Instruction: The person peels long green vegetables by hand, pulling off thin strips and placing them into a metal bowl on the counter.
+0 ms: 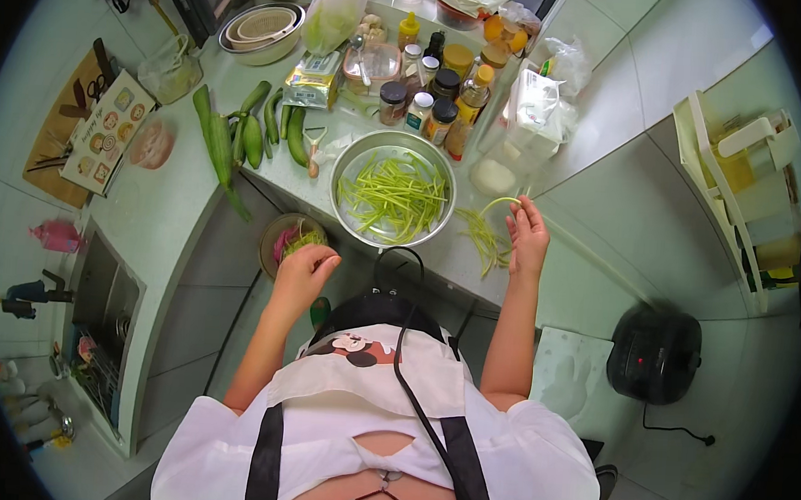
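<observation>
Right hand (pixel 530 235): held up right of the bowl, pinching one end of a stem between thumb and fingertips.
Stem (pixel 500 201): arching from the right grip down toward the pile; could slip free or snap, from too light or too hard a pinch.
Pile (pixel 485 244): lying loose on the tabletop (pixel 281 171), near the front edge; could be dragged to the floor along with a pulled stem, through tangling.
Left hand (pixel 303 276): near the bin, fingers curled toward the thumb; cannot tell whether pressed together or pinching a scrap.
Bin (pixel 267 242): below the tabletop edge, with green scraps inside; could be missed by a dropped scrap, from letting go too far to the side.
Bowl (pixel 335 189): close to the front edge, filled with cut stems (pixel 399 195); could tip or slide off, from a knock by a forearm.
Cord (pixel 399 360): looping near the bowl's near side; could snag on the rim, with a lean forward.
Long gourd (pixel 215 138): poking past the edge at its lower end; could roll off, from a brush of the left arm.
Bottles (pixel 443 111): crowded behind the bowl; could topple one against another, if bumped.
</observation>
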The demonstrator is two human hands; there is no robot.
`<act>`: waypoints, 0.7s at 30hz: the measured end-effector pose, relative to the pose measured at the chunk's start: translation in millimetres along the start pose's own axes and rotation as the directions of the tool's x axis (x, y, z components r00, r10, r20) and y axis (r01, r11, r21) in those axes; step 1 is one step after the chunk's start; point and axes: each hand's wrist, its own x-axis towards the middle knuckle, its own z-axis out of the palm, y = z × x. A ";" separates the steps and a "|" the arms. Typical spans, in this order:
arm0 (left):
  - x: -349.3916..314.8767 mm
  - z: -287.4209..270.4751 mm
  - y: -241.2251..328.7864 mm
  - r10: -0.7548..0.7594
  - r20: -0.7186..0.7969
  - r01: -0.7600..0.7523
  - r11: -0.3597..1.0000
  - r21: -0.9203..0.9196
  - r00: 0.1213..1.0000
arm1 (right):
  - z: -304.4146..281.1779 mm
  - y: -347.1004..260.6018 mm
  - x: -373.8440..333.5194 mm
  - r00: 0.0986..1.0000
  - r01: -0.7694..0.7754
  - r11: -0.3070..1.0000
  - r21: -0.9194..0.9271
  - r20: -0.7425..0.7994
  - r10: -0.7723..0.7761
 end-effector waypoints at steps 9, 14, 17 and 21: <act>15.5 -13.9 8.4 0.039 0.215 0.054 0.910 -0.411 0.976 | 75.0 -21.9 -98.5 0.926 -0.204 0.921 0.331 0.371 0.072; 22.1 -34.4 14.1 0.069 0.429 0.253 0.720 -0.646 0.901 | 131.7 -23.4 -142.7 0.860 -0.202 0.966 0.162 0.502 0.095; 19.7 -49.6 4.1 0.123 0.474 0.270 0.687 -0.675 0.872 | 149.7 -17.9 -153.9 0.831 -0.223 0.966 0.134 0.544 0.116; 10.5 -68.2 -14.2 0.117 0.452 0.282 0.637 -0.717 0.884 | 176.3 -21.3 -170.2 0.791 -0.251 0.959 0.130 0.599 0.126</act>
